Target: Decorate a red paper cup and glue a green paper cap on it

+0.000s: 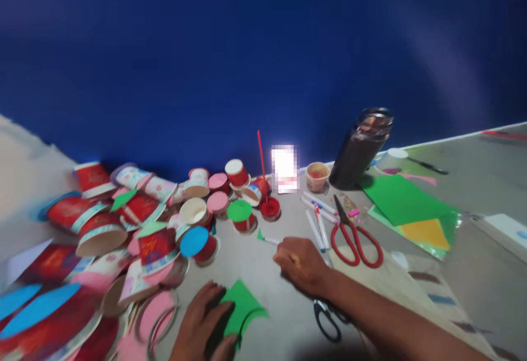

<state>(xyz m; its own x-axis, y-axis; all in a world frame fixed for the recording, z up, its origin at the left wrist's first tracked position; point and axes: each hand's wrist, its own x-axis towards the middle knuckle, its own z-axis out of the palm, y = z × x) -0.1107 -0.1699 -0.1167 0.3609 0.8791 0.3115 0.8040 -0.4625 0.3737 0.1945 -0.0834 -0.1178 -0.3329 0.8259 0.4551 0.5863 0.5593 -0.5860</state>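
Pot (270, 218) holds red stuff (272, 208), red stick (261, 155) — left hand (202, 320) touches green paper (244, 305).

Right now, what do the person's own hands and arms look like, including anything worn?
The left hand and right hand are bare, without gloves. The right forearm is sleeveless, with no watch or bracelet showing. The left forearm is out of frame.

No legible text, blurred print on red cup (157, 248)
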